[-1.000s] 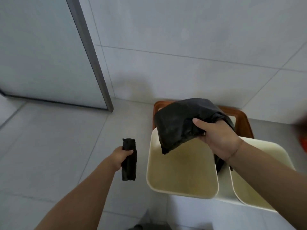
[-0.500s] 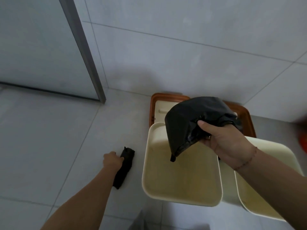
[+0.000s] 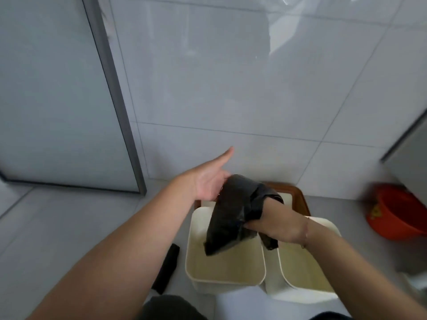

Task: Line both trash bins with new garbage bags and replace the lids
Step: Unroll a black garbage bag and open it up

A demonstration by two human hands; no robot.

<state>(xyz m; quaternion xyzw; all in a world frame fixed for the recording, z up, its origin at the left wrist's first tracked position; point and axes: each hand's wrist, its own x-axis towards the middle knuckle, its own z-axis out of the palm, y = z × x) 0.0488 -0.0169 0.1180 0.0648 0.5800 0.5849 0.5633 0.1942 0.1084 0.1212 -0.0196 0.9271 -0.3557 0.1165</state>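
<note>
A person's right hand grips a crumpled black bag above the left bin as the spread-open left hand touches it; next, find its mouth and spread it.

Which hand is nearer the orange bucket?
Right. The right hand grips the black garbage bag over the bins, closer to the orange bucket; the left hand is further left.

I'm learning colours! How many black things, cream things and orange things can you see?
Black: 2, the garbage bag and the bag roll
Cream: 2, the left bin and the right bin
Orange: 1, the bucket
Total: 5
</note>
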